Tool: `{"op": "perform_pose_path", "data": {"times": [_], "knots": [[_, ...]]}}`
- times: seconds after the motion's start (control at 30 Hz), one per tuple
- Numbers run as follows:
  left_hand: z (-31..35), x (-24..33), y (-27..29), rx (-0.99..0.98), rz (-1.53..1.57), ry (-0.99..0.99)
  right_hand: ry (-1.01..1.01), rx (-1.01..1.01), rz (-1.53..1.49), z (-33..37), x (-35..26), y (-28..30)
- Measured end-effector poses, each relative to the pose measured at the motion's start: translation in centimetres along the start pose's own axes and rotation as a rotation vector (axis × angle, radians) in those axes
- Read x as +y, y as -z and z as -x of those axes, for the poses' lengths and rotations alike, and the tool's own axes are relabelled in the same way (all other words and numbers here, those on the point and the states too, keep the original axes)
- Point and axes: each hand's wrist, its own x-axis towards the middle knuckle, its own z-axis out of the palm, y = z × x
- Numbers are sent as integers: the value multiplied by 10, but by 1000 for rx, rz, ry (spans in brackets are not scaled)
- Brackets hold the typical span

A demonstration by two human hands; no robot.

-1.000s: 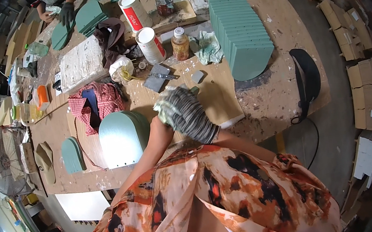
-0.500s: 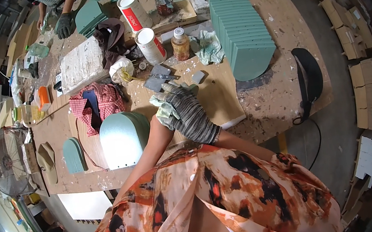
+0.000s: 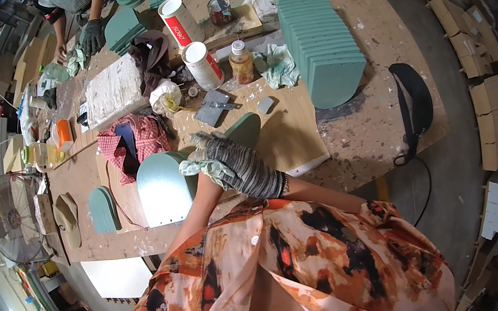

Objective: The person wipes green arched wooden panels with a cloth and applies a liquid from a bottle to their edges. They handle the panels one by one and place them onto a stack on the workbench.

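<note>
My right hand (image 3: 241,164), in a grey-and-black striped knit glove, is closed on a crumpled pale green cloth (image 3: 208,168) that sticks out on its left side. My left forearm (image 3: 199,195) reaches up beneath the cloth; the left hand and its fingers are hidden behind cloth and glove. Just beyond the glove a green round-ended panel (image 3: 247,129) shows, tilted up, its lower part covered by the hands. Left of my hands stands a stack of similar green panels (image 3: 166,188), its front face shining with light.
A long row of green panels (image 3: 326,51) stands at right, near a black strap-like item (image 3: 413,102). Farther back are white-and-red cans (image 3: 202,66), a bottle (image 3: 241,62), a grey block (image 3: 265,105) and checked cloth (image 3: 146,137). A co-worker's gloved hand (image 3: 92,36) is at far left.
My hands have moved left and slightly nearer, with the cloth. The green panel's rounded end now shows beyond the glove. The co-worker's cloth has come into fuller view.
</note>
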Motion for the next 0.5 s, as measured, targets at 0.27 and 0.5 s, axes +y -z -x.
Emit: {"op": "perform_pose_path", "data": {"times": [0.27,0.5], "knots": [[-5,15,24,-54,388,152,-79,126,-658,-8,-23,18],[-22,74,55,-31,590,337,-101,238,380,2,59,-1]]}}
